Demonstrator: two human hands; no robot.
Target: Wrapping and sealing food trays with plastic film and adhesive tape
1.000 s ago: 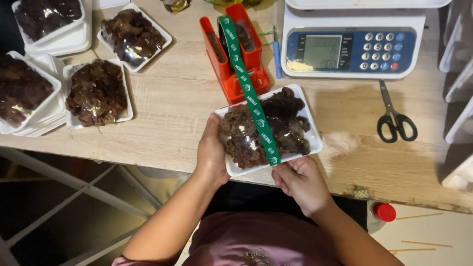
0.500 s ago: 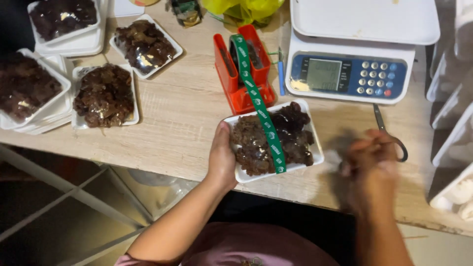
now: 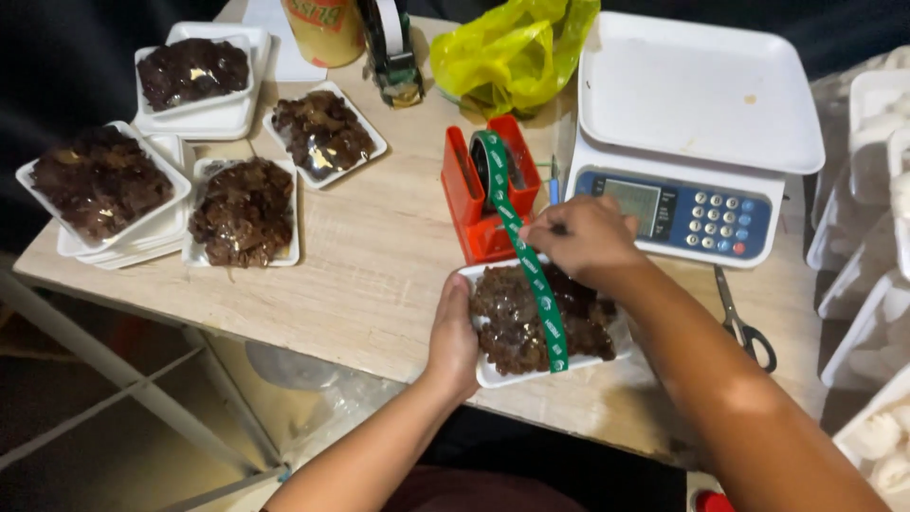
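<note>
Head view, read from the near edge of the tabletop [image 3: 379, 284] outward. Nearest the person, a white tray of dark wrapped food [image 3: 540, 327] lies at the front edge. The left hand [image 3: 453, 334] is curled against the tray's left rim, fingers closed on it, thumb on top. A green printed tape [image 3: 536, 284] runs over the wrapped food: its free end sits near the tray's near right corner, and its long axis climbs away from the person and slightly leftward to the roll in the red tape dispenser [image 3: 485, 194], which stands just beyond the tray's far rim. The right hand [image 3: 580, 237] hovers over that far rim, fingers bent down and pinched about the tape, or just beside it, where the band leaves the tray; whether a small tool sits under the fingers cannot be told. The right hand is thus the nearer one to the taut stretch between tray and dispenser, which lies just left of its fingertips.

Right of the tray, scissors [image 3: 744, 322] lie flat, apart from both hands. Beyond them stands a white weighing scale [image 3: 697, 123]. Farther left are four more filled trays [image 3: 242, 213], and at the far edge a crumpled yellow bag [image 3: 512, 57].
</note>
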